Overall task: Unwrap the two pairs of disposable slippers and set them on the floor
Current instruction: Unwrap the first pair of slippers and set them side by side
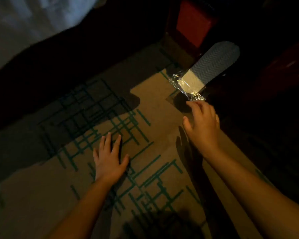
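A wrapped pair of slippers (212, 64) lies sole-up at the upper right, grey ribbed sole showing, with a pale band and crinkled clear plastic (185, 87) at its near end. My right hand (202, 125) hovers just below that plastic end, fingers spread, its fingertips nearly touching the wrap. My left hand (109, 159) is held flat and open over the carpet (155, 107), holding nothing. Only this one pack shows; a second pair is out of sight.
The carpet is tan with green line patterns, partly in shadow. A dark red wooden furniture piece (193, 23) stands behind the slippers. White bedding (24, 23) fills the upper left corner. The right side is dark.
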### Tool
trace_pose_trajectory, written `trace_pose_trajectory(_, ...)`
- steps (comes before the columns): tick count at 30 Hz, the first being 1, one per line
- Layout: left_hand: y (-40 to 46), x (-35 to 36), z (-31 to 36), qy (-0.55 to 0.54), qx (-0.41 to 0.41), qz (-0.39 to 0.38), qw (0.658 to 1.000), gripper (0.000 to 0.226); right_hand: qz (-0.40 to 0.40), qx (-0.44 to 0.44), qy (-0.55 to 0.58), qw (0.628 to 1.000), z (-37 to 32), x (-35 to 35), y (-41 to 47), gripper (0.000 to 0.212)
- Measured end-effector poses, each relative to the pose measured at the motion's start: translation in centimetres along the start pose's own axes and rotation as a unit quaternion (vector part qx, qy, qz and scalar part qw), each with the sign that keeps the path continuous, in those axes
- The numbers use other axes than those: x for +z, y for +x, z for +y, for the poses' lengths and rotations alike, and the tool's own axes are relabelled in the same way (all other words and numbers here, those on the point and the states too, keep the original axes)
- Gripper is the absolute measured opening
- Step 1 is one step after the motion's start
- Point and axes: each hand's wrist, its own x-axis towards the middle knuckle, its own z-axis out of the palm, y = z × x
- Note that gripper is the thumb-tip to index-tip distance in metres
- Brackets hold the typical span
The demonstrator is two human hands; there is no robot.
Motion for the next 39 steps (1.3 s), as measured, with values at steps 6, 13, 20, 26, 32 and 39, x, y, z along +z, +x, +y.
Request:
trace_pose_trajectory(6, -0.2, 2.9, -1.5, 0.093, 0.016, 0.02, 0.995, 0.078, 0.012, -0.092, -0.156, 0.983, 1.2, 1.4, 3.0, 0.065)
trace_pose_trajectory(13, 0.0, 2.9, -1.8, 0.085, 0.014, 0.015, 0.996, 0.079, -0.06, -0.131, -0.254, 0.956, 0.4, 2.7, 7.9, 0.069)
trace_pose_trajectory(20, 0.1, 3.2, -2.2, 0.091, 0.015, 0.007, 0.996, 0.078, -0.065, -0.168, -0.246, 0.953, 0.7, 1.4, 8.4, 0.066)
trace_pose_trajectory(26, 0.2, 1.6, -0.9, 0.068, -0.008, -0.054, 0.996, 0.085, -0.023, -0.201, -0.156, 0.967, -0.8, 0.7, 4.5, 0.066)
trace_pose_trajectory(32, 1.2, -4.1, 6.5, -0.564, -0.175, -0.091, 0.802, 0.042, 0.036, -0.283, -0.096, 0.954, -2.1, 1.1, -0.4, 0.045)
trace_pose_trajectory(39, -1.2, -4.5, 9.2, -0.704, -0.242, -0.159, 0.648, 0.007, -0.022, -0.355, -0.039, 0.934, -2.3, 2.9, -7.8, 0.046)
